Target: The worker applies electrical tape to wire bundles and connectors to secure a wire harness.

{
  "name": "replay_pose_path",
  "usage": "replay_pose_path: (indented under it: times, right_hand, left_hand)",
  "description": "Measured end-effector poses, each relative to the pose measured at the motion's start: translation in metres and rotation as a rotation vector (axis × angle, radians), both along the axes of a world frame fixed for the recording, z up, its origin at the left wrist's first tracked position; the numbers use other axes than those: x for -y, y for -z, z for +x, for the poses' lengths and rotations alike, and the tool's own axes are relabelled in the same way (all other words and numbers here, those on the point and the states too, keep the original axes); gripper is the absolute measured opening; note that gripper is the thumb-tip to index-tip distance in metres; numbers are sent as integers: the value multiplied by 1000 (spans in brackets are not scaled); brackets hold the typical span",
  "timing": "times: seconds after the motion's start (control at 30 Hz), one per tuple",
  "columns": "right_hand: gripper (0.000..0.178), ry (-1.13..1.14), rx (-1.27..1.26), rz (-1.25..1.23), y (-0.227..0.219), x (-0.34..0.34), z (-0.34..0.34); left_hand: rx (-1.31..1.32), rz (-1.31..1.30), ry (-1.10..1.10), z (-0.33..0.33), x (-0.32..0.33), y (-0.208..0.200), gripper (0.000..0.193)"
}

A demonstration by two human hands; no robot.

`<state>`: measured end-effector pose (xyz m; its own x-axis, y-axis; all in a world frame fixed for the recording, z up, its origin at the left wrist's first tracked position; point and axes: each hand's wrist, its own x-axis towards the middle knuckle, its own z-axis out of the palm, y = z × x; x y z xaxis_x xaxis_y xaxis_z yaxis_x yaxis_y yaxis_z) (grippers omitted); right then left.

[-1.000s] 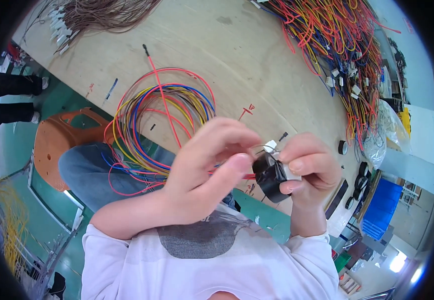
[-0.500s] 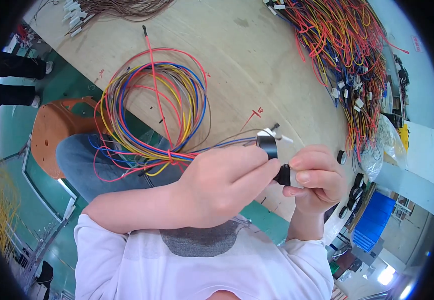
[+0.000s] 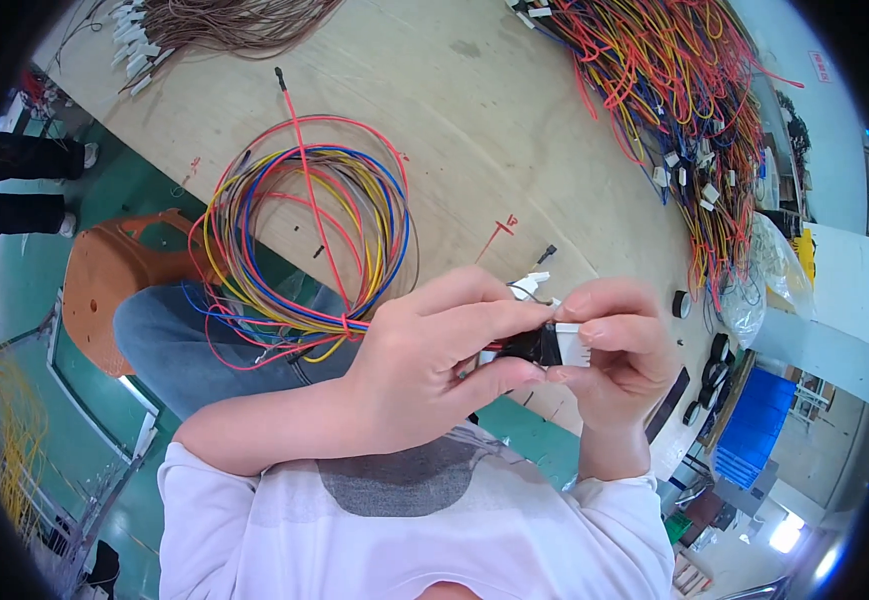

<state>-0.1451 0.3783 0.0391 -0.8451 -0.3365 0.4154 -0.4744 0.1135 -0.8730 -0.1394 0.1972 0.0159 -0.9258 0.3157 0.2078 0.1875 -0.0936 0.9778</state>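
My left hand (image 3: 434,350) is closed on black tape (image 3: 528,346) next to a few red wires; whether the roll itself is in these fingers, I cannot tell. My right hand (image 3: 626,350) pinches a white plug connector (image 3: 571,344) that meets the black-wrapped part. Left of my hands lies a tied coil of red, blue, yellow and brown wires (image 3: 394,215), partly on the table and partly over my leg. One red lead with a black end (image 3: 280,80) crosses the coil. Just beyond my fingers are a white connector (image 3: 529,284) and a small black terminal (image 3: 548,254).
A big heap of coloured wires (image 3: 674,110) covers the table's far right. Brown wires with white ends (image 3: 209,25) lie far left. Tape rolls (image 3: 714,375) sit along the right edge. An orange stool (image 3: 104,290) and another person's legs (image 3: 29,190) are at left.
My left hand has turned, its fingers now stretched along the black tape; the tape roll seen above them before no longer stands out. The white connector in my right hand shows more. The view has shifted slightly.
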Motion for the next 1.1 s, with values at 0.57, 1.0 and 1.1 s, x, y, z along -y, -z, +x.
replay_pose_path:
  times: [0.57,1.0,1.1]
  right_hand:
    - [11,313,552,-55,-15,31,-5]
    - [11,301,615,-167,-9,18,-4]
    - [12,258,827,-275,-14,19,-16]
  left_hand:
    - [292,-314,116,-18,-5,2,69]
    - [895,825,196,-28,0,4,33]
    - [668,707,-9,-17,4,-1,65]
